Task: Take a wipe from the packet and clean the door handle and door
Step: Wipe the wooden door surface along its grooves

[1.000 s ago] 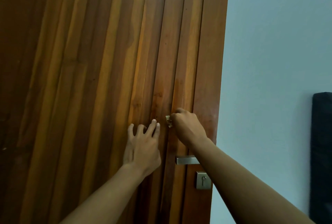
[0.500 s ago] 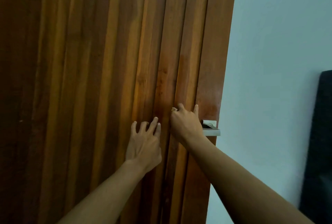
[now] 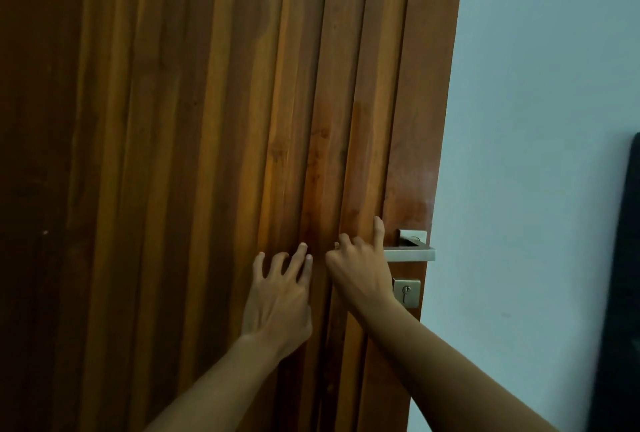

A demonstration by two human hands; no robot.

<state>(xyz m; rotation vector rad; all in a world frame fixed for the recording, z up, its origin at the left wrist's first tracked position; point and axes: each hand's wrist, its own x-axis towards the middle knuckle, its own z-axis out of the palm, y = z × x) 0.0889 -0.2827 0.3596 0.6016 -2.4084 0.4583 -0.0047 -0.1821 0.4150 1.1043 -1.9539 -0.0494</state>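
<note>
The left hand (image 3: 277, 296) lies with its fingers spread and slightly bent, fingertips pressed on the wood, holding nothing. Just to its right, the right hand (image 3: 358, 274) has most fingers curled against the door, with one finger stretched straight up along a plank. A small pale scrap peeks out at its knuckles, which may be the wipe (image 3: 336, 244); it is too small to be sure, and whether the hand is truly gripping it cannot be told. The two hands sit close together without touching, both bare forearms reaching up from the bottom of the view.

Both rest on the door (image 3: 207, 137), built of tall vertical planks in warm reddish-brown and orange tones, glossy, with darker grain streaks and a deep shadow over its left side. A duller, smeared-looking patch shows on the wood above the handle. The door handle (image 3: 410, 253) is a flat silver metal lever on a square plate, just right of the right hand at the door's edge. Below it sits a square silver lock plate (image 3: 407, 291) with a keyhole, partly hidden by the right wrist.

Beyond the door edge is a pale blue wall (image 3: 536, 120), with a dark object (image 3: 620, 293) at the far right.
</note>
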